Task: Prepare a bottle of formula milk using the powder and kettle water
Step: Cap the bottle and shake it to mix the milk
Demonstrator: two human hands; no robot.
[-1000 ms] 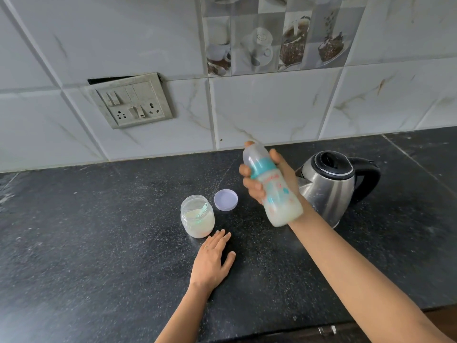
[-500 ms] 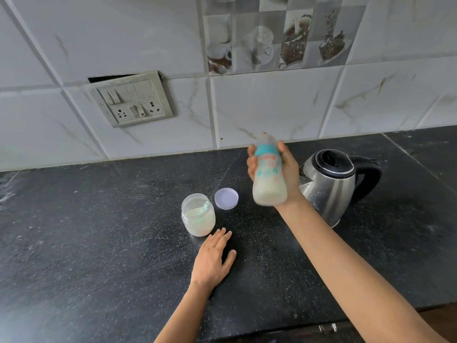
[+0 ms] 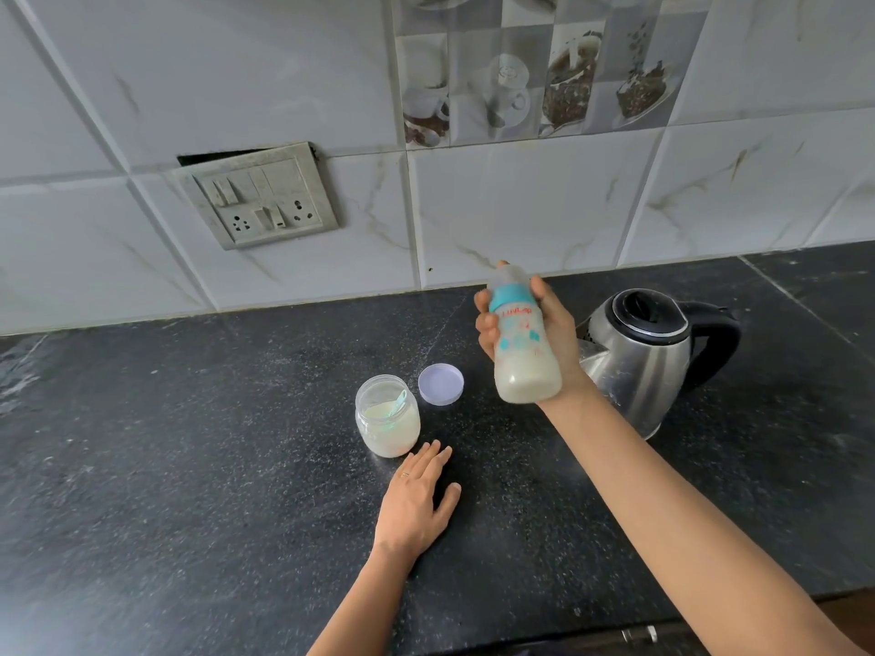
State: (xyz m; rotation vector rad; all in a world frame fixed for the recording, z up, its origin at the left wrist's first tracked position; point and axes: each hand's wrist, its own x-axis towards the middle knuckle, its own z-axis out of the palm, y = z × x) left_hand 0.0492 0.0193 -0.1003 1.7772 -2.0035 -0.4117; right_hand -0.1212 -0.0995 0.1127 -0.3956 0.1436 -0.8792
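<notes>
Over the black table (image 3: 189, 466), beside the kettle (image 3: 648, 352), my right grip (image 3: 561, 324) holds the bottle (image 3: 523, 357), swung back from its tilt to nearly upright. I judge I am shaking it and the milk is mixing. My left grip (image 3: 416, 504) lies flat on the table.

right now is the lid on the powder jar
No, the lid lies on the counter beside the open powder jar.

Bottle (image 3: 523, 352): clear, teal collar, red lettering, teal and red prints, creamy white liquid inside.
Jar (image 3: 387, 426): clear, pale cream powder.
Scoop (image 3: 397, 403): teal.
Lid (image 3: 441, 384): pale lilac.
Kettle (image 3: 648, 366): brushed silver, black top and handle.
Counter (image 3: 189, 466): black, fine pale speckles.
Wall tiles (image 3: 521, 205): white, grey-brown marble veins.
Switch plate (image 3: 258, 196): grey.
</notes>
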